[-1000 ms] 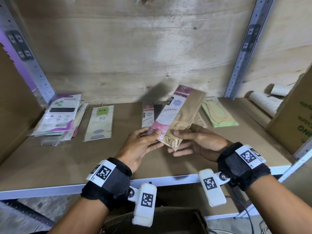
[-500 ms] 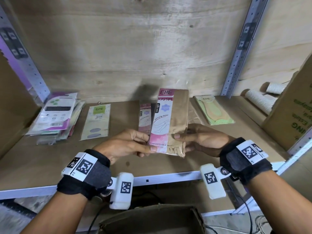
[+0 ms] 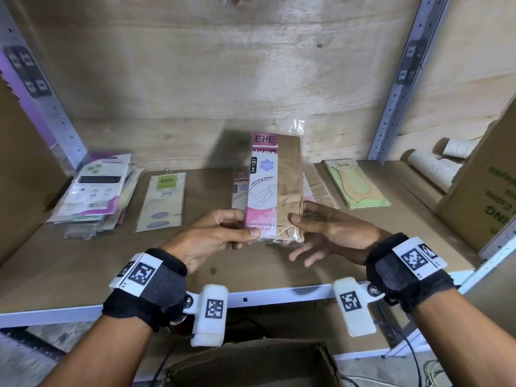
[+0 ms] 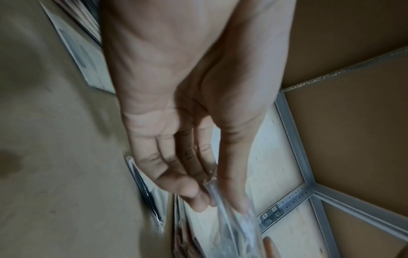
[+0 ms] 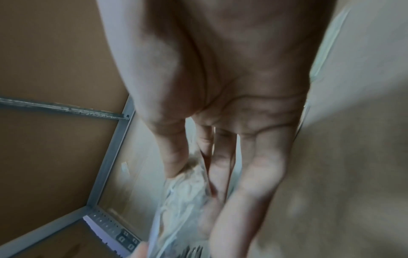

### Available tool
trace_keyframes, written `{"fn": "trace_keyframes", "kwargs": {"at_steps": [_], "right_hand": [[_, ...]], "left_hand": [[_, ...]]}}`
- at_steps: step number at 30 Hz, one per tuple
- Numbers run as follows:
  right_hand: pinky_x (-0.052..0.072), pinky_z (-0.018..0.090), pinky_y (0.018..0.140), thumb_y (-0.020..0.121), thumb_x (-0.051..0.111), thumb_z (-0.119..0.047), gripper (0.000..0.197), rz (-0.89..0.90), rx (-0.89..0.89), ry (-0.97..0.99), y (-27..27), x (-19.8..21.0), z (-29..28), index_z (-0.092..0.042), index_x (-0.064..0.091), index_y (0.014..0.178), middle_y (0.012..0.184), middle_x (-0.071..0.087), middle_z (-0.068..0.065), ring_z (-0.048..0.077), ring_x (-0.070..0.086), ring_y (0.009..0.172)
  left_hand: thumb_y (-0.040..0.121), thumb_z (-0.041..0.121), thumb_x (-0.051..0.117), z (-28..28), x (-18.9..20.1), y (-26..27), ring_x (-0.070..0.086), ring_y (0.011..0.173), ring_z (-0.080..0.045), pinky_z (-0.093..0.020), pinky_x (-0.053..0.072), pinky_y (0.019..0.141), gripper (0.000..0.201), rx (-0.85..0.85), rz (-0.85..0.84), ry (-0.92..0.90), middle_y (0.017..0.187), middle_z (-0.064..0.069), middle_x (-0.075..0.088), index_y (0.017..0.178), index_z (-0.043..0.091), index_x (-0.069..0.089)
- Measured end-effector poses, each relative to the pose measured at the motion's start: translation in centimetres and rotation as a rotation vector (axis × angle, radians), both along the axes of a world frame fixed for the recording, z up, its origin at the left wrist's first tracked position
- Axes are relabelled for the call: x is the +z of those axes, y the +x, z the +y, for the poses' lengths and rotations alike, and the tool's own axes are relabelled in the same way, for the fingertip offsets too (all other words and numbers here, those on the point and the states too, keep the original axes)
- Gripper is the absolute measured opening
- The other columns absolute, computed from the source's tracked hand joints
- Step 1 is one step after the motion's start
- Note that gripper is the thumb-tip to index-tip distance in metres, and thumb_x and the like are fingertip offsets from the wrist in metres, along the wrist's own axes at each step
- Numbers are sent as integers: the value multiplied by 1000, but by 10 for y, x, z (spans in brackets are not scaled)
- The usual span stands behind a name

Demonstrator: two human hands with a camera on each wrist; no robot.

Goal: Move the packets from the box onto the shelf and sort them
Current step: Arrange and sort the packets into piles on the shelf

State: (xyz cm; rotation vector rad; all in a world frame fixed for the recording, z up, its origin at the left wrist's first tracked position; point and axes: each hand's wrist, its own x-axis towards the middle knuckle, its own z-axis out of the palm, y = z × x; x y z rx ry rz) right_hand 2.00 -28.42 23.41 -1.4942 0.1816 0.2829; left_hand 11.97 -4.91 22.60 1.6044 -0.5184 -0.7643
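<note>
Both hands hold a pink-and-tan ENE stocking packet (image 3: 275,188) upright above the middle of the shelf (image 3: 83,263). My left hand (image 3: 223,233) pinches its lower left corner between thumb and fingers. My right hand (image 3: 315,227) pinches the lower right edge with thumb and forefinger, its other fingers spread below. In the left wrist view the clear plastic of the stocking packet (image 4: 229,214) runs between my thumb and fingers; in the right wrist view the stocking packet (image 5: 185,200) shows crinkled under the thumb. A matching packet (image 3: 239,191) lies on the shelf behind it.
A stack of packets (image 3: 95,194) lies at the shelf's left, a green-label ENE packet (image 3: 163,199) beside it, a green sock packet (image 3: 360,185) at the right. A cardboard carton (image 3: 485,196) and striped rolls (image 3: 435,169) stand far right. The open box (image 3: 251,364) sits below.
The stocking packet has swung from tilted right to upright and squared to me. My left hand moved left and lower on it; my right hand's lower fingers have spread away.
</note>
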Motion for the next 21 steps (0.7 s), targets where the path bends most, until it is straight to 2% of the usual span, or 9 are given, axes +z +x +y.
{"fn": "trace_keyframes", "kwargs": {"at_steps": [4,6,9,10,11,12,14,17,21], "right_hand": [[63,37,76,83,72,-15,51,-91,-87,92,2,-1,1,-1,55,129,129,60,27,37,70,103],[62,40,78,86,69,-7,48,-148,-124,-1,5,-2,2,11,51,126,132,52,34,34,65,113],[57,37,80,88,70,-10,47,-246,-115,-206,7,-4,4,18,47,118,121,51,43,24,61,97],[52,31,79,88,71,-12,41,-288,-108,-245,6,-4,4,15,53,112,106,63,37,20,59,88],[46,24,74,88,72,-13,32,-321,-106,-272,4,-2,6,10,57,103,83,68,21,16,56,77],[38,21,66,87,73,-14,28,-350,-106,-290,3,-2,6,7,57,94,66,56,9,14,48,67],[28,25,61,87,74,-15,28,-386,-112,-297,2,-1,6,4,53,83,66,33,11,21,33,64],[27,25,59,86,74,-15,22,-416,-123,-301,1,3,8,-22,61,70,67,31,10,18,31,63],[29,23,57,86,74,-16,24,-419,-126,-292,-1,4,10,-28,64,68,63,35,4,15,31,60]], "left_hand": [[80,14,78,-1,-4,-1,72,100,-28,-29,60,83,45,-37,85,-36,117,-15,72,122,8,65],[80,14,78,-3,-7,-3,72,103,-34,-32,61,82,50,-48,173,-42,118,-15,72,126,7,61],[76,13,82,-5,-8,-4,72,101,-38,-37,62,80,49,26,298,-56,116,-18,72,120,4,64],[76,14,82,-5,-8,-4,72,102,-38,-37,62,80,46,35,323,-51,115,-19,72,118,4,66],[77,17,82,-5,-7,-4,71,103,-38,-37,62,80,45,33,347,-40,114,-20,72,117,4,67],[77,22,83,-4,-7,-4,71,103,-39,-36,62,79,48,28,370,-26,114,-22,72,118,4,66],[74,33,85,-3,-8,-4,71,104,-39,-36,62,78,59,4,395,18,113,-26,71,121,4,64],[75,47,83,-1,-8,-3,70,106,-37,-36,61,83,68,-73,390,74,114,-26,70,124,4,62],[75,52,81,1,-5,-1,72,102,-34,-33,61,80,72,-101,396,87,114,-27,70,124,3,62]]}}
